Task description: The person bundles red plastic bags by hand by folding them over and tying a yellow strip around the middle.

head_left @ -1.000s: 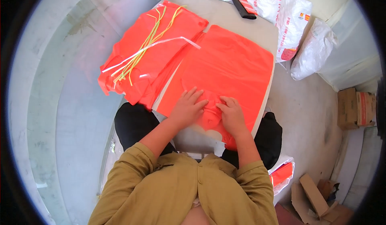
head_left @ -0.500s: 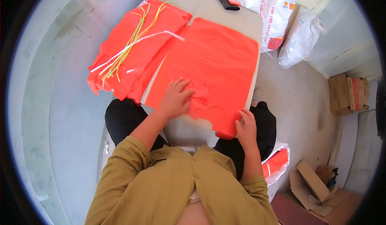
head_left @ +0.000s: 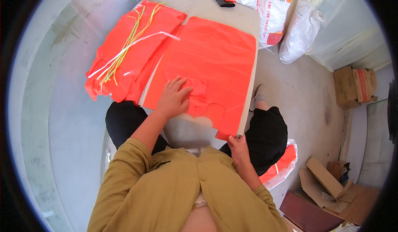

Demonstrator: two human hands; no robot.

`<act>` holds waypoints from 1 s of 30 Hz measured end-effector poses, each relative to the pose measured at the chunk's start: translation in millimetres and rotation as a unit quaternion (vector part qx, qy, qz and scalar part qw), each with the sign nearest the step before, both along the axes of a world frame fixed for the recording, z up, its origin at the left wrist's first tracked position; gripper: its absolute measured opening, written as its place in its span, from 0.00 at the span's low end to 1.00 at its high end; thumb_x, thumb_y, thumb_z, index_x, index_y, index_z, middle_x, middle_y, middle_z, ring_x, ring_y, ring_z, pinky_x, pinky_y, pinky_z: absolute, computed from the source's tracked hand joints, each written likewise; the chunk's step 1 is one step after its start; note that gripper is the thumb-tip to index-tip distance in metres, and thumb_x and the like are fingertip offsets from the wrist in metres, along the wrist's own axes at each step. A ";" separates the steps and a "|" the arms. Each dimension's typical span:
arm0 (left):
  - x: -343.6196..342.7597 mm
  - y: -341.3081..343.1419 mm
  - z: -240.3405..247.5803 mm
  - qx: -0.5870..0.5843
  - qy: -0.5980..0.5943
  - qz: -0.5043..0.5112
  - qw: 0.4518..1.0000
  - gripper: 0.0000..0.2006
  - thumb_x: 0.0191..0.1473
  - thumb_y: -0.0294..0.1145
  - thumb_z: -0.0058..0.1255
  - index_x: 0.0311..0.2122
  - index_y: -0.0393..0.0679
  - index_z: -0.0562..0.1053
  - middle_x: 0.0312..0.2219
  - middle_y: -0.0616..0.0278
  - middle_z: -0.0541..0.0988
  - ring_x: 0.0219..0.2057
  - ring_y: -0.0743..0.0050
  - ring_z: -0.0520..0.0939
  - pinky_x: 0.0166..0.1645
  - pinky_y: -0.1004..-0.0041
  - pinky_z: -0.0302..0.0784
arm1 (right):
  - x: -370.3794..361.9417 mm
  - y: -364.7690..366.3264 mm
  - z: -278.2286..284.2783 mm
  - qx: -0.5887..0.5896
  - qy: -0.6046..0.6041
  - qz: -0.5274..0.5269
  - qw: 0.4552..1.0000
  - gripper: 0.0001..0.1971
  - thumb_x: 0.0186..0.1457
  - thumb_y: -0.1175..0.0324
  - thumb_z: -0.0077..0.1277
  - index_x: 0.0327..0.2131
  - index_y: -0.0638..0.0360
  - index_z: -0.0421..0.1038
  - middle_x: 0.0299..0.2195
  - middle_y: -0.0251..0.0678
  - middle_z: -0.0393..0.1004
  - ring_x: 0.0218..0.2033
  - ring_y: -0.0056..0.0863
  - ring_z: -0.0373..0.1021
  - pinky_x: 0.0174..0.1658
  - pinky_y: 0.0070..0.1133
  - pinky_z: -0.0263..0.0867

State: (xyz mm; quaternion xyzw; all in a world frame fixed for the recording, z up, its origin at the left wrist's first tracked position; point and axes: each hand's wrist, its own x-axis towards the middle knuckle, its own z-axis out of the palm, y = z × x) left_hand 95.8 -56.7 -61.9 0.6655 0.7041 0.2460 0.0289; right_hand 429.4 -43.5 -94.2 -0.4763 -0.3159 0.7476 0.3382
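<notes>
A red plastic bag (head_left: 211,54) with cut-out handles lies spread flat on the table in front of me. My left hand (head_left: 172,99) rests on it near the handle cut-out, fingers stretched out over the film. At the near right corner my right hand (head_left: 238,147) has thumb and fingers closed on the end of a handle strip. To the left lies a pile of similar red bags (head_left: 116,54). Several yellow-green ties (head_left: 128,45) and a white strip (head_left: 137,45) lie across that pile.
Bare beige tabletop (head_left: 240,18) shows at the far side. White printed sacks (head_left: 275,16) and another white sack (head_left: 300,31) stand beyond it. Cardboard boxes (head_left: 352,87) sit on the right, flattened cardboard (head_left: 323,186) lower right. A bag with red contents (head_left: 282,165) stands beside my right leg.
My right hand has drawn toward me and left, closing on the bag's near right corner. My left hand stays spread on the bag. The whole view has shifted slightly.
</notes>
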 end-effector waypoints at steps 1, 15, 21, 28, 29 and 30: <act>-0.2 -0.1 -0.1 0.001 0.001 0.000 1.000 0.22 0.46 0.33 0.55 0.50 0.50 0.75 0.59 0.53 0.68 0.64 0.45 0.62 0.66 0.47 0.57 | -0.8 -3.5 -3.3 0.025 -0.034 0.020 0.999 0.34 0.55 0.71 0.56 0.62 0.63 0.52 0.54 0.45 0.68 0.53 0.35 0.68 0.54 0.28 0.65; 0.8 -0.2 0.3 0.016 -0.007 0.008 1.000 0.20 0.47 0.34 0.54 0.49 0.51 0.76 0.58 0.54 0.69 0.64 0.47 0.63 0.66 0.48 0.57 | 3.8 -13.3 17.2 -0.152 0.086 -0.016 0.985 0.11 0.62 0.67 0.52 0.46 0.58 0.72 0.41 0.30 0.77 0.40 0.25 0.72 0.45 0.26 0.68; -0.4 -2.3 1.3 0.015 -0.010 0.012 1.000 0.20 0.48 0.35 0.54 0.49 0.51 0.76 0.59 0.54 0.69 0.64 0.47 0.64 0.66 0.48 0.57 | -15.6 -4.9 52.9 -0.004 -0.022 -0.018 1.000 0.05 0.62 0.70 0.49 0.41 0.58 0.69 0.40 0.34 0.78 0.39 0.24 0.75 0.47 0.25 0.72; -2.4 -2.6 -0.8 0.010 -0.001 0.003 1.000 0.21 0.48 0.35 0.55 0.51 0.53 0.75 0.59 0.53 0.67 0.64 0.46 0.62 0.65 0.43 0.59 | -30.6 31.7 44.0 0.173 -0.107 0.057 0.977 0.03 0.59 0.75 0.49 0.37 0.60 0.69 0.34 0.31 0.75 0.33 0.20 0.72 0.38 0.20 0.71; -2.1 -2.3 -0.6 0.010 -0.001 0.004 1.000 0.21 0.48 0.35 0.55 0.51 0.53 0.75 0.59 0.53 0.67 0.64 0.46 0.62 0.65 0.43 0.59 | -37.3 40.1 45.8 0.218 -0.118 0.077 0.966 0.04 0.58 0.76 0.49 0.37 0.60 0.69 0.33 0.30 0.74 0.32 0.18 0.71 0.37 0.19 0.70; -1.7 -2.0 -0.1 0.008 -0.001 0.000 1.000 0.21 0.48 0.35 0.55 0.51 0.54 0.76 0.59 0.52 0.67 0.64 0.45 0.63 0.65 0.43 0.59 | -44.3 48.4 48.6 0.236 -0.151 0.084 0.956 0.05 0.57 0.76 0.49 0.37 0.61 0.69 0.32 0.29 0.73 0.31 0.17 0.70 0.36 0.18 0.69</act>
